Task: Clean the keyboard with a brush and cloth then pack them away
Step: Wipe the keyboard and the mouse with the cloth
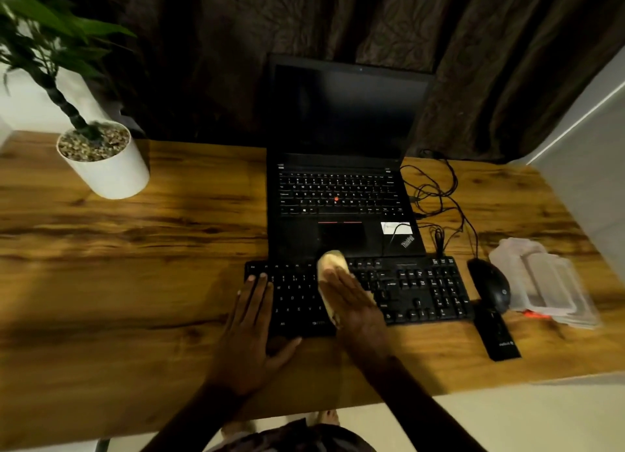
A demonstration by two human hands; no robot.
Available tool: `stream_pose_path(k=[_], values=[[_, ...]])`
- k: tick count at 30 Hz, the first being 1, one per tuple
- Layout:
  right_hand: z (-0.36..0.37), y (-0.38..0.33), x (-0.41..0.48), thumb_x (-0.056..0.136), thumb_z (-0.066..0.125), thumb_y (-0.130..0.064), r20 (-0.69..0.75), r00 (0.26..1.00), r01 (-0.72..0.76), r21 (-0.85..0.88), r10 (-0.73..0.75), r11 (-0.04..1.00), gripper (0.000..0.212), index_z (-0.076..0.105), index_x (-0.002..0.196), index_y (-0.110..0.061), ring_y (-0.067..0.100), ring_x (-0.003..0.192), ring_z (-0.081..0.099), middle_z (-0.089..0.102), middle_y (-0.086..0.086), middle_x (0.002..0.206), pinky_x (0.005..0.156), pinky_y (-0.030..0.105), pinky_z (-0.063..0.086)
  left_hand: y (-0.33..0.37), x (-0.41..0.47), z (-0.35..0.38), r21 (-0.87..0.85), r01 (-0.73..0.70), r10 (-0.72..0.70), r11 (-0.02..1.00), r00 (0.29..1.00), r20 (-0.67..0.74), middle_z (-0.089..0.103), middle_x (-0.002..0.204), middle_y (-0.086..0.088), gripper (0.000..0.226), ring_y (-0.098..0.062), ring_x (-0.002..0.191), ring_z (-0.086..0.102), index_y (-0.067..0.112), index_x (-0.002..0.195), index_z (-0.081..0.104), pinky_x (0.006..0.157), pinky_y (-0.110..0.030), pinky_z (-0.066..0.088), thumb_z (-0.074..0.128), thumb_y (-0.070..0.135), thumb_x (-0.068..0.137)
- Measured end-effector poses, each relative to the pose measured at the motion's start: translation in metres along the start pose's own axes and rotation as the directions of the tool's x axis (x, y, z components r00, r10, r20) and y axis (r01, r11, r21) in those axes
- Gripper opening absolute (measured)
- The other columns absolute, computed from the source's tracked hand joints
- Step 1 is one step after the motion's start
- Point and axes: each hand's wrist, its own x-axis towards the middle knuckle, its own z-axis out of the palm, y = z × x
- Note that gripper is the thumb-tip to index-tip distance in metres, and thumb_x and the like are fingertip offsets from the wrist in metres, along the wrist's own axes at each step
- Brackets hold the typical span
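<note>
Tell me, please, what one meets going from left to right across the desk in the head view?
From the left: white plant pot → left hand, resting on the keyboard → right hand pressing the cloth → black mouse → clear plastic packaging. The keyboard and laptop span several of these, so they are left out.

L hand & R hand bare, forearms unsleeved. Dark patterned garment at lap, below desk's near edge; blurred.

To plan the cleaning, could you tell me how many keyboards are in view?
2: the laptop's own keyboard, and a separate keyboard just in front of it.
</note>
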Motion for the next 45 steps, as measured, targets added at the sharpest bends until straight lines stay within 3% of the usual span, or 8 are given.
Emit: stream_pose_path(k=[6, 12, 19, 24, 29, 34, 38, 45], values=[[0.015, -0.037, 0.002, 0.084, 0.047, -0.013, -0.026, 0.986, -0.162, 0.077, 0.164, 0.984, 0.052, 0.06, 0.134, -0.003, 0.034, 0.133, 0.051, 0.055, 0.016, 0.143, 0.107, 0.047, 0.039, 0.0, 0.0, 0.0, -0.049, 0.013, -0.012, 0.999, 1.0, 0.008, 0.013, 0.166, -0.011, 0.099, -0.029, 0.153, 0.011, 0.005, 0.156, 0.022, 0.121, -0.048, 0.016, 0.05, 0.07, 0.086], [0.017, -0.067, 0.018, 0.081, 0.045, -0.02, 0.058, 0.996, 0.064, 0.086, -0.069, 0.994, 0.058, 0.048, 0.138, -0.012, 0.023, 0.135, 0.047, 0.055, 0.008, 0.143, 0.111, 0.036, 0.032, -0.006, 0.001, 0.002, -0.127, 0.036, -0.028, 0.991, 0.998, 0.059, 0.011, 0.166, -0.01, 0.106, -0.028, 0.153, 0.01, 0.007, 0.157, 0.016, 0.124, -0.038, 0.005, 0.051, 0.074, 0.083], [0.006, -0.029, 0.011, 0.08, 0.043, -0.01, -0.1, 0.956, -0.267, 0.086, 0.274, 0.96, 0.052, 0.066, 0.126, -0.005, 0.03, 0.127, 0.057, 0.061, 0.013, 0.136, 0.097, 0.038, 0.053, 0.0, 0.001, -0.002, -0.129, 0.031, -0.03, 0.991, 0.999, 0.011, 0.012, 0.166, -0.008, 0.103, -0.026, 0.153, 0.011, 0.009, 0.158, 0.016, 0.123, -0.042, 0.012, 0.049, 0.074, 0.086], [0.016, -0.066, 0.02, 0.079, 0.044, -0.018, 0.086, 0.995, -0.069, 0.133, 0.058, 0.989, 0.055, 0.051, 0.134, -0.012, 0.028, 0.129, 0.056, 0.06, 0.01, 0.139, 0.111, 0.036, 0.03, -0.005, 0.002, 0.002, -0.12, 0.027, -0.021, 0.992, 0.998, 0.052, 0.017, 0.165, -0.012, 0.105, -0.028, 0.152, 0.015, 0.006, 0.156, 0.02, 0.122, -0.044, 0.012, 0.037, 0.082, 0.085], [0.004, -0.086, 0.019, 0.076, 0.041, -0.018, 0.102, 0.994, 0.014, 0.263, -0.042, 0.965, 0.059, 0.058, 0.132, -0.012, 0.016, 0.134, 0.042, 0.062, 0.007, 0.137, 0.113, 0.034, 0.038, -0.01, 0.0, 0.001, -0.142, -0.017, 0.02, 0.99, 1.0, 0.015, 0.021, 0.163, -0.014, 0.11, -0.029, 0.153, 0.014, 0.001, 0.155, 0.021, 0.12, -0.053, 0.012, 0.04, 0.082, 0.083], [-0.008, -0.077, 0.015, 0.079, 0.064, 0.007, 0.257, 0.964, -0.217, 0.591, 0.073, 0.777, 0.065, 0.057, 0.139, -0.018, 0.014, 0.139, 0.045, 0.053, 0.0, 0.147, 0.115, 0.036, 0.039, -0.006, 0.0, -0.006, -0.155, 0.002, -0.002, 0.988, 1.0, 0.002, 0.021, 0.164, -0.01, 0.099, -0.023, 0.154, 0.011, 0.005, 0.156, 0.02, 0.119, -0.062, 0.01, 0.05, 0.067, 0.084], [-0.033, -0.064, 0.021, 0.089, 0.067, -0.012, 0.282, 0.95, -0.306, 0.759, 0.134, 0.575, 0.046, 0.059, 0.134, -0.017, 0.002, 0.12, 0.06, 0.063, -0.006, 0.13, 0.103, 0.023, 0.048, 0.005, 0.0, -0.021, -0.312, 0.07, -0.079, 0.947, 0.997, -0.018, 0.026, 0.163, -0.002, 0.089, -0.02, 0.153, 0.014, 0.022, 0.158, 0.014, 0.123, -0.054, 0.004, 0.051, 0.06, 0.087], [-0.06, -0.033, 0.023, 0.093, 0.063, -0.02, 0.179, 0.903, -0.349, 0.837, 0.392, 0.422, 0.016, 0.067, 0.109, -0.018, 0.004, 0.091, 0.066, 0.07, -0.014, 0.099, 0.075, 0.021, 0.052, 0.049, 0.027, -0.04, -0.749, 0.29, -0.443, 0.595, 0.896, -0.006, 0.056, 0.132, 0.012, 0.082, -0.008, 0.121, 0.056, 0.039, 0.15, 0.031, 0.101, -0.045, 0.05, 0.063, 0.065, 0.079]])
